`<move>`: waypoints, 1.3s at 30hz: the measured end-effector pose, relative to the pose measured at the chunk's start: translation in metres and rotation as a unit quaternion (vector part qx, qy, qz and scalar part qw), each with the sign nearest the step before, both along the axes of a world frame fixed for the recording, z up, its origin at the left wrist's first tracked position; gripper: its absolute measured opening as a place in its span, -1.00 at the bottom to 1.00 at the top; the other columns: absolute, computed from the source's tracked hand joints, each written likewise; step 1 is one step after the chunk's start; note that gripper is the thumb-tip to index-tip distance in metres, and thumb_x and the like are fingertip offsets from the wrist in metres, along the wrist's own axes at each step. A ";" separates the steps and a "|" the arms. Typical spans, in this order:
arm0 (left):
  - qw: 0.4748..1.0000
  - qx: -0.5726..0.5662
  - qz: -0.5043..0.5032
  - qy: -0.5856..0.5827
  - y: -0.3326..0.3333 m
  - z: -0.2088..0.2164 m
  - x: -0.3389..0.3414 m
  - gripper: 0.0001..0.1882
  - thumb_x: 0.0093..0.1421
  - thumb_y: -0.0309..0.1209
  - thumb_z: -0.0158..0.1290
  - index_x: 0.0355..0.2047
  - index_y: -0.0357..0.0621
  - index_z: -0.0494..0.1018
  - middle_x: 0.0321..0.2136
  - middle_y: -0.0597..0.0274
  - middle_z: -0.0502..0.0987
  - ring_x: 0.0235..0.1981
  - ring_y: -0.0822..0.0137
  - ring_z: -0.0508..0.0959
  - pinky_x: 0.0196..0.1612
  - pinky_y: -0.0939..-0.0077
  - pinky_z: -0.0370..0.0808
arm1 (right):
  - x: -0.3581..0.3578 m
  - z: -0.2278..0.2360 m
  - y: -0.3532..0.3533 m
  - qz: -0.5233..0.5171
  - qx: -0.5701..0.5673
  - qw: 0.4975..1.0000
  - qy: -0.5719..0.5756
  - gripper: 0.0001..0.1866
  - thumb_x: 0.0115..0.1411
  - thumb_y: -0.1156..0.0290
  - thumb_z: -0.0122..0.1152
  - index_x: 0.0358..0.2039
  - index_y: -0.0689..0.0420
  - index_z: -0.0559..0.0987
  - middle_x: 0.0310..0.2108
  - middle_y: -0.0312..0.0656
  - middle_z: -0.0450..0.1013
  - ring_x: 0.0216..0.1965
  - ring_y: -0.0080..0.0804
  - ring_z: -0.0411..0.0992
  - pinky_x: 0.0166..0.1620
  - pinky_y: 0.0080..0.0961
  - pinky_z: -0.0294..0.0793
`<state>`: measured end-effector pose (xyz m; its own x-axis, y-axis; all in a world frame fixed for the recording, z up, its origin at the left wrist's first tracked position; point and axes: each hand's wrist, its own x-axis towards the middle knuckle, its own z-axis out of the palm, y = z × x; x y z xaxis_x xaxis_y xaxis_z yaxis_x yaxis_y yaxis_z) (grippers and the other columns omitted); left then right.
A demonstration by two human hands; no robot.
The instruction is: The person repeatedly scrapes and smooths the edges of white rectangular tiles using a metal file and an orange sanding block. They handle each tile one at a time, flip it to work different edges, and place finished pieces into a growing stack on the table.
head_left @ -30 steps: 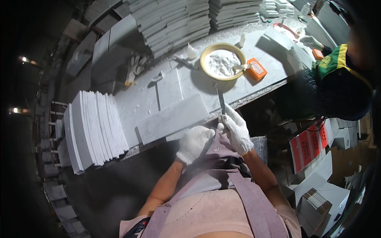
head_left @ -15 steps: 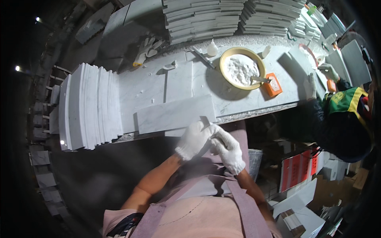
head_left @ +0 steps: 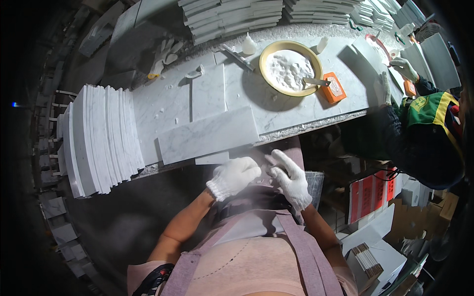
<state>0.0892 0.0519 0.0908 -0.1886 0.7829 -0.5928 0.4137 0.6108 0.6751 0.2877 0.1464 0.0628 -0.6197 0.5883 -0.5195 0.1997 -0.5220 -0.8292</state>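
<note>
My left hand (head_left: 234,176), in a white knitted glove, is held in front of my body just below the table edge. Its fingers are curled in, and whatever they may hold is hidden. A short gap away is my right hand (head_left: 291,181), gloved alike, with thumb and fingers apart and nothing plainly in it. Nearest to both hands is a white marble strip tile (head_left: 210,135), lying slanted along the table's front edge. Its left end reaches toward a row of upright tiles (head_left: 104,140).
On the marble-topped table stand a yellow bowl (head_left: 263,64) of white paste with a spatula (head_left: 316,82), an orange box (head_left: 335,88) and a white squeeze bottle (head_left: 249,45). Tile stacks (head_left: 237,17) line the back. A co-worker (head_left: 419,133) works at the right.
My hands, together before, have drawn apart; the left has shifted left and down. The view has moved, so the table's things sit further left and higher.
</note>
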 end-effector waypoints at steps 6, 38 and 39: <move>0.999 0.022 0.000 0.046 -0.008 0.002 0.002 -0.60 0.31 -0.02 0.14 -0.38 -0.11 0.66 -0.49 0.16 0.63 -0.41 0.15 0.62 -0.23 0.34 0.53 | -0.008 0.009 0.010 -0.146 -0.043 0.988 0.018 -0.50 0.42 0.50 0.22 0.34 0.31 0.44 0.10 -0.16 0.53 -0.22 -0.62 0.49 -0.17 -0.65 0.54; 0.973 0.012 0.103 -0.206 0.005 -0.011 0.010 -0.79 0.42 -0.36 0.14 -0.13 -0.30 0.58 -0.39 0.32 0.61 -0.40 0.55 0.52 -0.30 0.54 0.50 | -0.014 0.011 0.020 -0.126 -0.011 0.992 -0.001 -0.49 0.42 0.48 0.22 0.37 0.13 0.45 0.00 -0.22 0.54 -0.23 -0.63 0.49 -0.19 -0.65 0.59; 0.975 0.007 0.101 -0.197 0.005 -0.012 0.011 -0.77 0.42 -0.35 0.15 -0.12 -0.31 0.58 -0.39 0.32 0.61 -0.40 0.55 0.51 -0.30 0.55 0.50 | -0.015 0.008 0.020 -0.125 -0.018 0.992 0.012 -0.48 0.42 0.48 0.23 0.37 0.14 0.45 0.00 -0.22 0.55 -0.24 -0.63 0.50 -0.20 -0.66 0.59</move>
